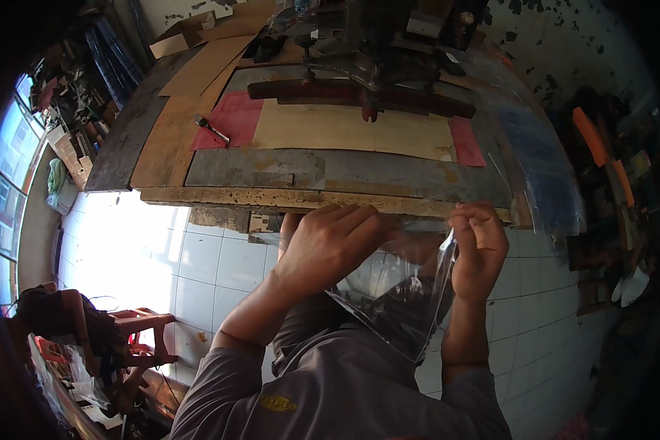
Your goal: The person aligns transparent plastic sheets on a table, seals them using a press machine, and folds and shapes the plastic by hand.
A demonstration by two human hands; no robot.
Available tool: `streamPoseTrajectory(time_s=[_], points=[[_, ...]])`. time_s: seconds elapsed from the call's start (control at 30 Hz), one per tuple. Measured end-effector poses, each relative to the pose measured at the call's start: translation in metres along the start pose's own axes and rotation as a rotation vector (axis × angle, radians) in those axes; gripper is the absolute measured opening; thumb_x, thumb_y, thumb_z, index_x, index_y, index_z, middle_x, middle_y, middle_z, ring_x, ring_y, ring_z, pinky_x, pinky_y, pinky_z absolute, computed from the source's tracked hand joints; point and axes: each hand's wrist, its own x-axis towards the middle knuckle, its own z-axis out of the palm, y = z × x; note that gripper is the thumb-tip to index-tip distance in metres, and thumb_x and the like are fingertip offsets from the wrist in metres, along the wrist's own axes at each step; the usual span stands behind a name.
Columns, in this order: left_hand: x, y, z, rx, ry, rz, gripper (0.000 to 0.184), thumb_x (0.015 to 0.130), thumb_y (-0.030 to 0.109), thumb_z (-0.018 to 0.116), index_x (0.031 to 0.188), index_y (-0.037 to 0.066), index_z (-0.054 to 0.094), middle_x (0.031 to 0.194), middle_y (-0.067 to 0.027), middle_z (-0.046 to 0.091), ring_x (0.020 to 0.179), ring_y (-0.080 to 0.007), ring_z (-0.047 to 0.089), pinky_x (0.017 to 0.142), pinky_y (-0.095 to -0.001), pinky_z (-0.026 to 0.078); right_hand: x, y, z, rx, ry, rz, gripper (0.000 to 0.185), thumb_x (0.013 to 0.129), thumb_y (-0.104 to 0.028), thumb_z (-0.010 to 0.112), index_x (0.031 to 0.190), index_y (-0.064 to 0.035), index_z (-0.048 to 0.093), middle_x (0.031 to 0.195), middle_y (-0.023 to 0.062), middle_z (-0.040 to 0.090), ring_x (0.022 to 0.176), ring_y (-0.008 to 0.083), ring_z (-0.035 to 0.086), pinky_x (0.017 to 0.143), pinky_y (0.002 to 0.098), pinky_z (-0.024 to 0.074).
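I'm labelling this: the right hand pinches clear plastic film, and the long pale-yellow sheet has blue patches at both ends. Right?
Not quite: in the head view, the patches at both ends of the long pale-yellow sheet are pinkish-red, not blue. The right hand does pinch clear plastic film.

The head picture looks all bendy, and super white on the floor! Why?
Head view: the windows bow, probably from a wide lens; glare, likely daylight, washes out the floor tiles near them; the corners go black; the clear plastic film in the right hand shows shiny streaks.
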Motion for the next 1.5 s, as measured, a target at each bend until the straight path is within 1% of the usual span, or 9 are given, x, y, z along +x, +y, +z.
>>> streamPoseTrajectory(time_s=[0.1, 0.2, 0.3, 0.5, 0.8, 1.1, 1.27, 1.47, 1.5], points=[[-0.001, -0.019, -0.026, 0.009, -0.059, -0.136, 0.016, 0.083, 0.017, 0.084, 0.091, 0.012, 0.071, 0.079, -0.0013, 0.071, 0.070, -0.0183, 0.070, 0.062, -0.0354, 0.052, 0.018, 0.022, -0.010, 0.072, 0.223, 0.004, 0.008, 0.102, -0.004, 0.058, 0.104, 0.0009, 0.064, 0.100, 0.0087, 0.064, 0.093, 0.0178, 0.065, 0.098, 0.0384, 0.0512], [0.012, -0.051, -0.053, 0.235, 0.054, -0.047, 0.019, 0.081, 0.019, 0.086, 0.087, 0.010, 0.071, 0.081, -0.0017, 0.072, 0.073, -0.0199, 0.070, 0.065, -0.0356, 0.053, 0.036, 0.068, -0.030, 0.170, 0.292, -0.114, 0.009, 0.104, -0.008, 0.057, 0.107, -0.0012, 0.062, 0.104, 0.0111, 0.066, 0.098, 0.0218, 0.067, 0.103, 0.0409, 0.0488], [0.025, -0.090, -0.048, 0.195, 0.108, 0.057, 0.018, 0.081, 0.017, 0.087, 0.088, 0.008, 0.073, 0.086, -0.0028, 0.073, 0.078, -0.0184, 0.071, 0.070, -0.0339, 0.055, 0.044, 0.120, -0.035, 0.285, 0.193, -0.073, 0.015, 0.109, -0.018, 0.055, 0.114, -0.0042, 0.058, 0.109, 0.0118, 0.068, 0.109, 0.0244, 0.065, 0.108, 0.0428, 0.0446], [-0.009, -0.150, 0.014, -0.556, 0.085, -0.633, 0.024, 0.091, 0.011, 0.082, 0.111, 0.006, 0.071, 0.096, -0.0019, 0.074, 0.092, -0.0098, 0.071, 0.083, -0.0286, 0.055, 0.043, 0.158, -0.038, 0.149, 0.109, 0.276, 0.021, 0.110, -0.024, 0.058, 0.114, -0.0041, 0.062, 0.100, 0.0061, 0.071, 0.097, 0.0134, 0.067, 0.098, 0.0298, 0.0455], [-0.025, -0.151, 0.018, -0.488, 0.053, -0.570, 0.045, 0.095, 0.008, 0.077, 0.136, 0.007, 0.060, 0.099, -0.0028, 0.073, 0.095, -0.0111, 0.071, 0.084, -0.0285, 0.056, 0.043, 0.145, -0.025, -0.051, 0.148, 0.292, 0.018, 0.109, -0.021, 0.057, 0.109, -0.0038, 0.061, 0.089, 0.0059, 0.071, 0.089, 0.0133, 0.066, 0.093, 0.0309, 0.0474], [-0.024, -0.145, 0.021, -0.509, 0.085, -0.544, 0.030, 0.095, 0.010, 0.077, 0.119, 0.003, 0.060, 0.103, -0.0063, 0.077, 0.098, -0.0169, 0.075, 0.086, -0.0323, 0.059, 0.042, 0.149, -0.026, 0.007, 0.171, 0.312, 0.018, 0.108, -0.021, 0.060, 0.110, -0.0037, 0.062, 0.090, 0.0064, 0.071, 0.090, 0.0140, 0.067, 0.093, 0.0311, 0.0480], [-0.027, -0.148, 0.022, -0.541, 0.050, -0.574, 0.034, 0.097, 0.010, 0.076, 0.123, 0.004, 0.056, 0.102, -0.0088, 0.077, 0.099, -0.0180, 0.076, 0.088, -0.0329, 0.059, 0.041, 0.149, -0.027, 0.057, 0.176, 0.292, 0.020, 0.106, -0.019, 0.064, 0.118, -0.0026, 0.063, 0.091, 0.0060, 0.071, 0.093, 0.0151, 0.069, 0.095, 0.0318, 0.0488], [-0.027, -0.127, 0.011, -0.766, 0.118, -0.645, 0.046, 0.100, 0.005, 0.069, 0.139, 0.005, 0.044, 0.103, -0.0110, 0.078, 0.103, -0.0193, 0.075, 0.094, -0.0344, 0.056, 0.046, 0.138, -0.047, 0.011, -0.018, 0.329, 0.034, 0.102, -0.018, 0.070, 0.131, -0.0021, 0.063, 0.111, 0.0080, 0.071, 0.106, 0.0181, 0.067, 0.107, 0.0376, 0.0457], [-0.023, -0.115, 0.003, -0.738, 0.122, -0.642, 0.048, 0.101, 0.004, 0.068, 0.141, 0.005, 0.042, 0.103, -0.0110, 0.078, 0.103, -0.0193, 0.075, 0.094, -0.0346, 0.056, 0.049, 0.127, -0.045, -0.248, -0.027, 0.173, 0.036, 0.100, -0.018, 0.071, 0.131, -0.0024, 0.063, 0.113, 0.0083, 0.072, 0.108, 0.0205, 0.067, 0.107, 0.0383, 0.0460]])
